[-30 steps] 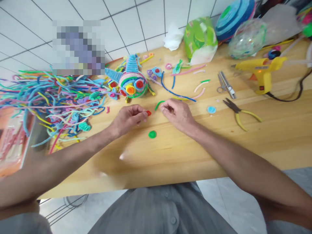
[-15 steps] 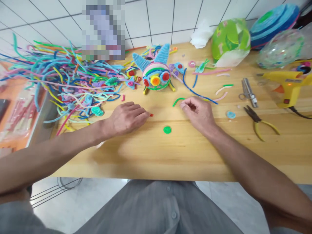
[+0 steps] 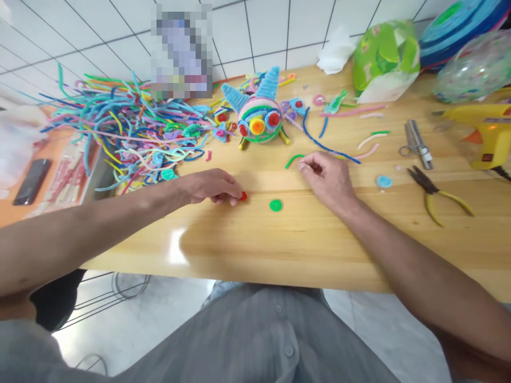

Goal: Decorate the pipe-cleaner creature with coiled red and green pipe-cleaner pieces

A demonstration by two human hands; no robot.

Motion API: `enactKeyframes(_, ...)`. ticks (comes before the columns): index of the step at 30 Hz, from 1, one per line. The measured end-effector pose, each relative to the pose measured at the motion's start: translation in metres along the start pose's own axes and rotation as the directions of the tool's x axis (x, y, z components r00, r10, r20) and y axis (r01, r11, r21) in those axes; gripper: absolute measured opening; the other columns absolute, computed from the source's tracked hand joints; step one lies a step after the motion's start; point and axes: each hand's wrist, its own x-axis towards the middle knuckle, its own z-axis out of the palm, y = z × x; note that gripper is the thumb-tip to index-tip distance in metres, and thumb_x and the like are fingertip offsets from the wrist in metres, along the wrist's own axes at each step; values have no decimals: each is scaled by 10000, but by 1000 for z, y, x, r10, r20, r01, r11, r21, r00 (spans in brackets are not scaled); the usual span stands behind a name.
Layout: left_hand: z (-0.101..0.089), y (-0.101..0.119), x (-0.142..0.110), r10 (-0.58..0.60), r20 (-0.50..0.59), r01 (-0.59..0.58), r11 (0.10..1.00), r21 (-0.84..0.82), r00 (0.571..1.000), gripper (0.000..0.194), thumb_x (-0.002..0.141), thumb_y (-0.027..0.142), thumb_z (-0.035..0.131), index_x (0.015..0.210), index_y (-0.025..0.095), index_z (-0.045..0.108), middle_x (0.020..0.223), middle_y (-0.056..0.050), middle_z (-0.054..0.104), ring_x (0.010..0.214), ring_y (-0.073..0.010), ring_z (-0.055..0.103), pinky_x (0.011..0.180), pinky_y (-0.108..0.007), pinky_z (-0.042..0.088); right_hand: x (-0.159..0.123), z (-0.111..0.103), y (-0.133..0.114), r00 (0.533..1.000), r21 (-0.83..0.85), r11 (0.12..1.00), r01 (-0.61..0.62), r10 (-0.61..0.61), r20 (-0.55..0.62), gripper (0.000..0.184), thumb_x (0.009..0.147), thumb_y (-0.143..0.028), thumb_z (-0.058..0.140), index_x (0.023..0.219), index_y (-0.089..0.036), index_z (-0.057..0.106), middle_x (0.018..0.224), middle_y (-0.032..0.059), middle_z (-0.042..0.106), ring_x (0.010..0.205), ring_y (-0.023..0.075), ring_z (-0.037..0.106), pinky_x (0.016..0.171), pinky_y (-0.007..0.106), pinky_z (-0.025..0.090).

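Note:
My left hand [image 3: 217, 187] is closed over the table, its thumb and fingertips pinching a small red disc [image 3: 244, 196] that shows at their edge. To the right, my right hand [image 3: 328, 176] is closed in a pinch at the end of a short, curved green pipe cleaner [image 3: 294, 159]. Between the hands, a green coiled disc [image 3: 275, 205] lies flat on the wood. Behind them stands a round pipe-cleaner figure [image 3: 261, 119] with blue horns, red-and-blue eyes, a yellow nose and yellow feet.
A tangled heap of pipe cleaners [image 3: 151, 133] covers the left back. On the right are pliers [image 3: 429, 191], a metal tool with a ring [image 3: 418, 144], a light-blue disc [image 3: 384, 182] and a yellow glue gun [image 3: 489, 130]. A green bag [image 3: 385, 58] stands behind.
My left hand has turned and lowered slightly, showing more of the red disc. My right hand keeps its pinch on the green pipe cleaner. The camera view has shifted a little.

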Motion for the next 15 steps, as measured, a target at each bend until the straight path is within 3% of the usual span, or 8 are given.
enactKeyframes(15,1,2,9,-65,-9,65,998,-22,998,166,668,295,843,716,145,788,700,-59,730,571,-98,533,505,-207,360,-1,0,0,999,35,999,23,-25,47,111,883,-197,616,822,-219,706,800,25,735,719,178,602,706,330,442)
